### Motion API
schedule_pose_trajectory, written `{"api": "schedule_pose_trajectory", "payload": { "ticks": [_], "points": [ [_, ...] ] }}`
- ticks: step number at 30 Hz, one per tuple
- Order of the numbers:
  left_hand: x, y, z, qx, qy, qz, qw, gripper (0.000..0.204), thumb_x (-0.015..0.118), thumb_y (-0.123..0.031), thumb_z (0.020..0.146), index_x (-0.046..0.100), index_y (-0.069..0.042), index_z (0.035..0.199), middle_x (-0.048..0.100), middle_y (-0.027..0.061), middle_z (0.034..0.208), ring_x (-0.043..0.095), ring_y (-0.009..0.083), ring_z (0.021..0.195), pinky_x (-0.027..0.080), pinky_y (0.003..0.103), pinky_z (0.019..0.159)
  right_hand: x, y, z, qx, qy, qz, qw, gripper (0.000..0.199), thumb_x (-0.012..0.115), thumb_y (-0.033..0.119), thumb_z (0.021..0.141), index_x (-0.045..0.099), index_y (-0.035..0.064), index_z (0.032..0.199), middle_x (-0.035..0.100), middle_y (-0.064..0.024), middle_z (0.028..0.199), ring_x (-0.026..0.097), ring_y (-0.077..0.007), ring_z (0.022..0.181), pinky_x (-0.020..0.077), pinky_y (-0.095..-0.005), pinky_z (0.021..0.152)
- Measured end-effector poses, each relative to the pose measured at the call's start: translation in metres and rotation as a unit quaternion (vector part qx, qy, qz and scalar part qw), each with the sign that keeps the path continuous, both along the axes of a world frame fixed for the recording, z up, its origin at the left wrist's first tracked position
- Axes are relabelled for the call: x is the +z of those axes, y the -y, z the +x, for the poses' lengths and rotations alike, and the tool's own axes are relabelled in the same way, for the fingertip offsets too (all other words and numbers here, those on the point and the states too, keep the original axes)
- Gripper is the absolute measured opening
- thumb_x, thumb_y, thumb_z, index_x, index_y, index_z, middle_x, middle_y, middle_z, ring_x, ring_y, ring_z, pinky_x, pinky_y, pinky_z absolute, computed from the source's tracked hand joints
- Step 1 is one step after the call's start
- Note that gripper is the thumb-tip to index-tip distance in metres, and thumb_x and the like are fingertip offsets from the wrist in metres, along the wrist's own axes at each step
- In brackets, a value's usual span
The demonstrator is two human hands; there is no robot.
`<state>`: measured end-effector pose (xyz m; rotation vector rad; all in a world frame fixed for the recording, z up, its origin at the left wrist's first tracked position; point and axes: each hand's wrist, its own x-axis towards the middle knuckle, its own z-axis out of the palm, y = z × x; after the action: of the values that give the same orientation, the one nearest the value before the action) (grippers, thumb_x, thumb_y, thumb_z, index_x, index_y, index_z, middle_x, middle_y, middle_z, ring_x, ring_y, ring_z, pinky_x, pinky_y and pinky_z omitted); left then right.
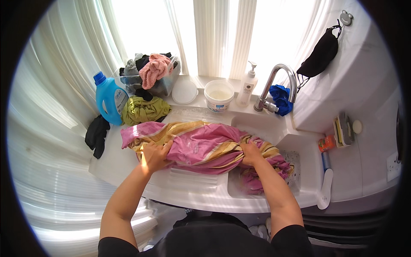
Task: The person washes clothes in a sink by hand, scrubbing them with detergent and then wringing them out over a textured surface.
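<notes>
A large wet pink cloth (201, 141) with yellow and dark stripes stretches bunched across the ribbed washboard (195, 176) of the white sink. Its right end hangs down into the basin (295, 171), where some water shows. My left hand (155, 156) grips the cloth near its left end, with the fingers partly sunk in the folds. Farther right, where the fabric narrows at the basin's edge, my right hand (250, 154) is closed round a gathered part of it. Some fingertips of both hands are hidden by the fabric.
Behind the cloth stand a blue detergent bottle (110, 99), a green garment (144, 110), a clear bin (169, 81) of clothes, a white tub (219, 97) and a pump bottle (247, 85). The curved faucet (278, 70) rises over the basin. A white-handled brush (326, 188) lies at the right.
</notes>
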<state>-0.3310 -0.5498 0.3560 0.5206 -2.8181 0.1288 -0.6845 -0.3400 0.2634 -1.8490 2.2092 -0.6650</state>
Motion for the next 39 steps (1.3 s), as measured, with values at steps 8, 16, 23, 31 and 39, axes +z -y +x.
{"api": "schedule_pose_trajectory", "payload": {
  "ticks": [8, 16, 23, 31, 39],
  "points": [
    [0.055, 0.01, 0.027, -0.012, -0.185, -0.043, 0.982, 0.05, 0.073, -0.021, 0.073, 0.062, -0.01, 0.121, 0.064, 0.0072, 0.073, 0.063, 0.0257, 0.063, 0.048, 0.038, 0.055, 0.199, -0.015, 0.029, -0.082, -0.03, -0.208, 0.974, 0.026, 0.073, 0.023, 0.062, 0.055, 0.0075, 0.073, 0.059, -0.0123, 0.068, 0.057, -0.0353, 0.071, 0.0437, -0.0397, 0.074],
    [0.094, 0.052, 0.11, 0.063, -0.213, -0.109, 0.969, 0.026, 0.07, -0.014, 0.077, 0.071, -0.007, 0.102, 0.059, 0.0089, 0.064, 0.06, 0.0274, 0.055, 0.047, 0.037, 0.05, 0.253, 0.066, 0.104, 0.005, -0.092, -0.304, 0.948, 0.032, 0.076, 0.017, 0.059, 0.057, 0.0045, 0.08, 0.058, -0.011, 0.068, 0.059, -0.0336, 0.074, 0.0422, -0.0383, 0.077],
    [0.053, 0.051, 0.104, 0.223, -0.086, -0.078, 0.968, 0.028, 0.067, -0.009, 0.076, 0.067, -0.002, 0.103, 0.064, 0.0131, 0.081, 0.064, 0.0302, 0.075, 0.05, 0.04, 0.067, 0.143, 0.098, 0.098, 0.027, -0.221, -0.294, 0.93, 0.039, 0.071, 0.013, 0.055, 0.058, 0.0055, 0.091, 0.059, -0.008, 0.081, 0.057, -0.0272, 0.083, 0.0402, -0.0392, 0.085],
    [0.034, -0.003, -0.075, 0.001, -0.202, 0.162, 0.966, 0.052, 0.064, -0.042, 0.085, 0.061, -0.004, 0.121, 0.06, 0.0191, 0.124, 0.055, 0.0372, 0.115, 0.037, 0.052, 0.101, 0.103, 0.057, 0.14, 0.075, 0.058, -0.095, 0.991, 0.04, 0.077, 0.031, 0.065, 0.066, 0.0042, 0.092, 0.063, -0.0136, 0.102, 0.056, -0.0304, 0.103, 0.0443, -0.046, 0.088],
    [-0.018, 0.039, -0.117, 0.086, 0.175, 0.316, 0.929, 0.069, 0.035, -0.069, 0.09, 0.063, -0.015, 0.123, 0.061, 0.0177, 0.126, 0.054, 0.0359, 0.119, 0.029, 0.065, 0.101, 0.078, 0.114, 0.061, -0.078, 0.104, 0.114, 0.985, 0.09, 0.069, 0.071, 0.064, 0.059, 0.0081, 0.128, 0.06, -0.015, 0.123, 0.051, -0.036, 0.117, 0.0326, -0.0562, 0.1]
  ]
}}
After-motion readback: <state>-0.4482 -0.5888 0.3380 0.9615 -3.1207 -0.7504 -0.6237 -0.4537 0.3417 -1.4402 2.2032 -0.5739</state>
